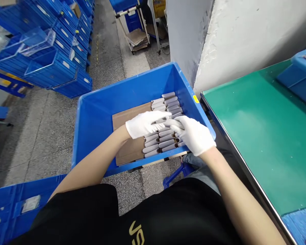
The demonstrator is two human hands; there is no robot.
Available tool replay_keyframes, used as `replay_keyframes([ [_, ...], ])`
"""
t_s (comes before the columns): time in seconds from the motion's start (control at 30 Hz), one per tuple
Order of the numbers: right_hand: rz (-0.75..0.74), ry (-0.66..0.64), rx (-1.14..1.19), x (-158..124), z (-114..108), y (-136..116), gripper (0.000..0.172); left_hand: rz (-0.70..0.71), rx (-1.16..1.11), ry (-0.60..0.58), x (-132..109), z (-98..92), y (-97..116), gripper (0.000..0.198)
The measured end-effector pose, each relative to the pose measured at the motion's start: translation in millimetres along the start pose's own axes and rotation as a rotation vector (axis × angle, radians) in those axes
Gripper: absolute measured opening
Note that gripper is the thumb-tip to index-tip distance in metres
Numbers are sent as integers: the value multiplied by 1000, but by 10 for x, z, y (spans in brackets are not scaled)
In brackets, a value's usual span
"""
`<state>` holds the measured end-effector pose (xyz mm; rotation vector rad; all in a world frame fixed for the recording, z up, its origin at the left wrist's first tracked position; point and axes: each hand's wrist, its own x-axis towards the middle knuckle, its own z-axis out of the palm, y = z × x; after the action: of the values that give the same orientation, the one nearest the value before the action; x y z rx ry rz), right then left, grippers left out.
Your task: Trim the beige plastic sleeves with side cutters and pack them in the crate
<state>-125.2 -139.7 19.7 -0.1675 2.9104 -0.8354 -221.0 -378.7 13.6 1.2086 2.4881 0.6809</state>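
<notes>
Gold letters (138, 233) on the black shirt (183, 217), nearer than the blue tub (97, 119), show an S after a J or V. Left of the tub, white labels (66, 64) on crates (49, 73) are unreadable.

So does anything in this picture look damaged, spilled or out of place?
Mainly the wall corner beyond the blue bin: its paint looks chipped and scuffed along the edge. Inside the bin, the visible gray pieces lie in fairly even rows, and I see nothing spilled, though the hands hide some.
</notes>
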Motion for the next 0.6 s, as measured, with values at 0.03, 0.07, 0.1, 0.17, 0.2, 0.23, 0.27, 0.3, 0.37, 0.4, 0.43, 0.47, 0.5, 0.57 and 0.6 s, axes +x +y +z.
replay_keyframes([
  [0.03,-37,-28,-19,106,48,-24,35,-24,52,-25,2,0,23,54],
  [0.07,-59,-45,-37,177,89,-38,37,-70,123,-60,4,-1,13,50],
  [0.1,-64,-40,-54,217,123,-42,41,-125,190,-96,2,-8,-30,47],
  [0.17,-17,26,-47,237,165,-23,51,-278,302,-191,-16,-36,-198,47],
  [0.2,25,64,-21,229,173,-4,58,-384,351,-262,-31,-51,-309,50],
  [0.23,72,95,14,216,176,15,65,-496,390,-337,-47,-57,-427,55],
  [0.27,112,111,48,200,173,32,69,-605,414,-414,-61,-51,-542,61],
  [0.3,139,111,76,185,170,43,71,-682,421,-478,-69,-29,-645,67],
  [0.37,143,108,90,159,167,41,68,-734,409,-562,-63,59,-798,73],
  [0.4,128,121,74,148,171,29,66,-724,400,-582,-49,116,-842,71],
  [0.43,107,140,54,136,178,15,64,-713,391,-601,-28,173,-865,66],
  [0.47,84,166,33,120,187,2,63,-701,385,-615,-5,222,-866,60],
  [0.5,63,199,16,95,197,-5,62,-688,382,-626,19,260,-845,55],
  [0.57,22,283,10,-7,212,16,59,-660,383,-637,59,290,-731,54],
  [0.6,1,330,23,-94,215,48,57,-639,386,-640,75,286,-635,57],
])
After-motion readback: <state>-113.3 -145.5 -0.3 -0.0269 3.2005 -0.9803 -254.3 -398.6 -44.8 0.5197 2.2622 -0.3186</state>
